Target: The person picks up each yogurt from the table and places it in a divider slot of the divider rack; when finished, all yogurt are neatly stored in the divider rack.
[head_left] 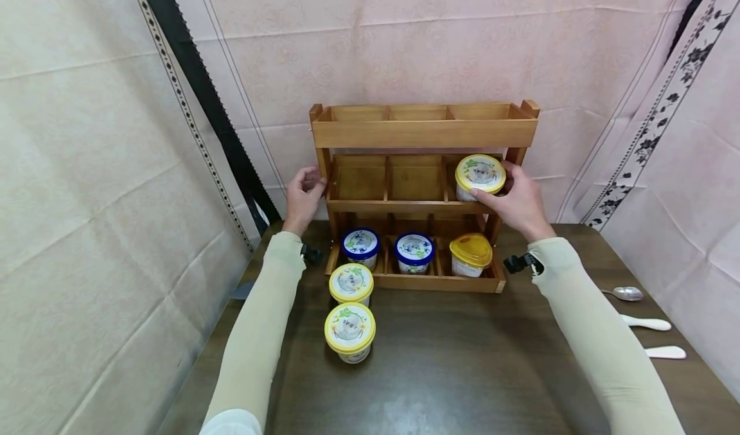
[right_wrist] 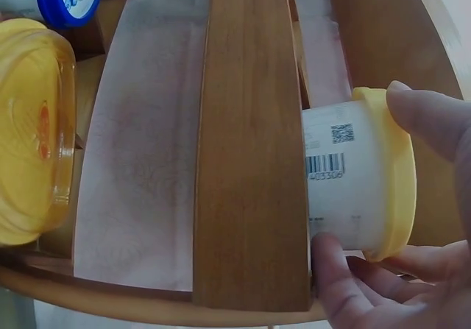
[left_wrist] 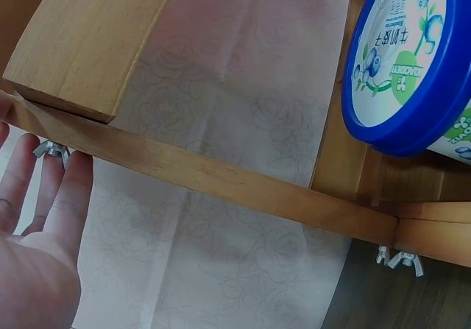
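My right hand [head_left: 520, 204] grips a yogurt cup with a yellow lid [head_left: 480, 173] in the right compartment of the wooden rack's middle shelf. In the right wrist view, the thumb lies on the lid rim and fingers hold the cup's side [right_wrist: 346, 174]; the shelf's front board hides its base. At the rack's [head_left: 428, 135] left post, my left hand [head_left: 303, 197] touches the wood with its fingers extended beside a wing nut [left_wrist: 51, 150]. The bottom shelf holds two blue-lidded cups [head_left: 360, 245] [head_left: 414, 248] and a cup with a domed yellow lid [head_left: 471, 252].
Two more yellow-lidded cups [head_left: 351, 283] [head_left: 349, 329] stand on the dark table [head_left: 451, 358] in front of the rack's left end. A metal spoon [head_left: 627, 293] and two white handles [head_left: 647, 322] [head_left: 666, 353] lie at right. Cloth [head_left: 439, 49] hangs behind the rack.
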Motion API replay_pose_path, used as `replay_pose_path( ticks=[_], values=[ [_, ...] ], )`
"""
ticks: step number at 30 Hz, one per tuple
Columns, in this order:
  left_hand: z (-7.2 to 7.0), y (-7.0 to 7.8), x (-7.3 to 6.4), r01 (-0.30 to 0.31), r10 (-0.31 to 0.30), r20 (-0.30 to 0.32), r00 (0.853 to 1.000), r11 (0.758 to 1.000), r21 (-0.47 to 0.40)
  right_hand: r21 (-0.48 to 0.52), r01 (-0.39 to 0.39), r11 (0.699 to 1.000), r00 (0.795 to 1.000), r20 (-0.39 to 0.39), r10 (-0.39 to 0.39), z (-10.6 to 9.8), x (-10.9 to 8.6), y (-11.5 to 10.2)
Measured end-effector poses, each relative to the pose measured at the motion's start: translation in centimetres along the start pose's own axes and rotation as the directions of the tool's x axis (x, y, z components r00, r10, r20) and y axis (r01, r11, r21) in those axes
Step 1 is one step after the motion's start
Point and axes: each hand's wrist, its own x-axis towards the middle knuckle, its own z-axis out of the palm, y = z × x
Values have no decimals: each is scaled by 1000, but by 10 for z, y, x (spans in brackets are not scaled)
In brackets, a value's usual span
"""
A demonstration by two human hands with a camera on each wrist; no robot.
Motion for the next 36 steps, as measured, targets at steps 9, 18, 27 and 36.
replay_pose_path(
  ticks=[9,18,27,36],
  values=[
    [1,-1,0,2,-2,-3,1000,1000,-9,42,12,999,1000,-16,-12,-6,-6,-4],
    [1,1,-2,22,-22,-7,1000,1000,5,48,69,996,996,-60,-66,-16,-21,-13],
    [0,0,-1,-5,5,-15,1000,1000,-7,29,187,982,980,-70,-184,-13,-38,-27],
    [0,2,0,-4,4,-12,1000,1000,-5,84,266,960,963,25,-269,11,-51,-33]
  ],
)
